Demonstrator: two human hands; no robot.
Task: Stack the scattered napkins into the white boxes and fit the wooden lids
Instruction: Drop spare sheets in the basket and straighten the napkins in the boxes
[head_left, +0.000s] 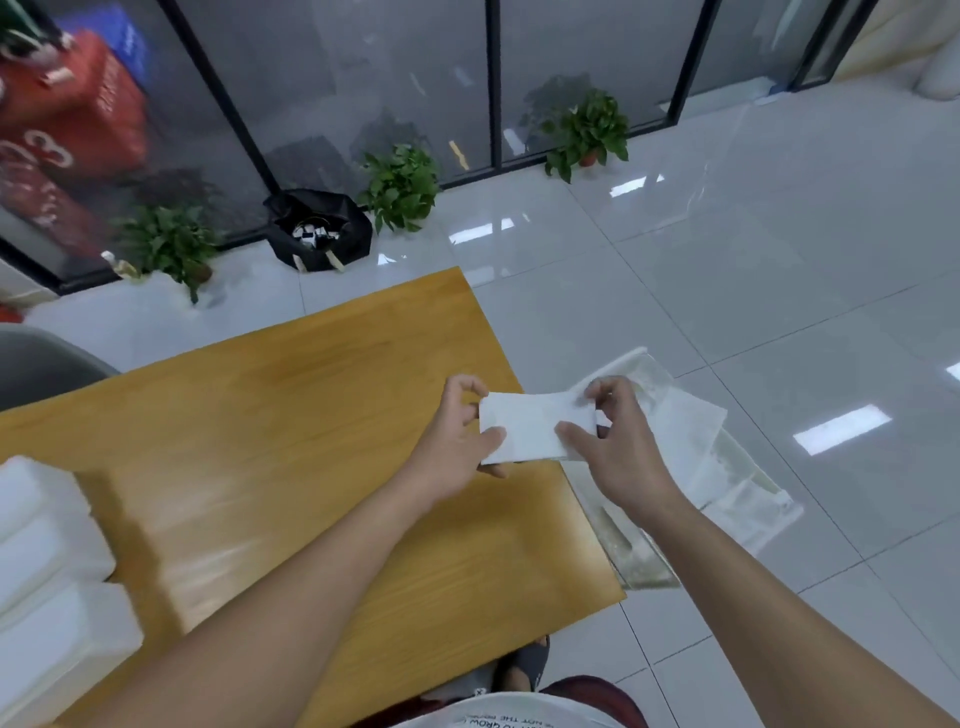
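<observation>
A white folded napkin stack (530, 426) is held above the right edge of the wooden table (291, 447). My left hand (457, 441) grips its left end, thumb on top and fingers underneath. My right hand (618, 441) pinches its right end. White boxes (47, 566) sit blurred at the table's left front corner. No wooden lid is visible.
A clear plastic bin (727, 483) holding white paper stands on the tiled floor right of the table. Potted plants (400, 187) and a black bag (319, 231) line the glass wall beyond. A grey chair back (41, 358) shows at left.
</observation>
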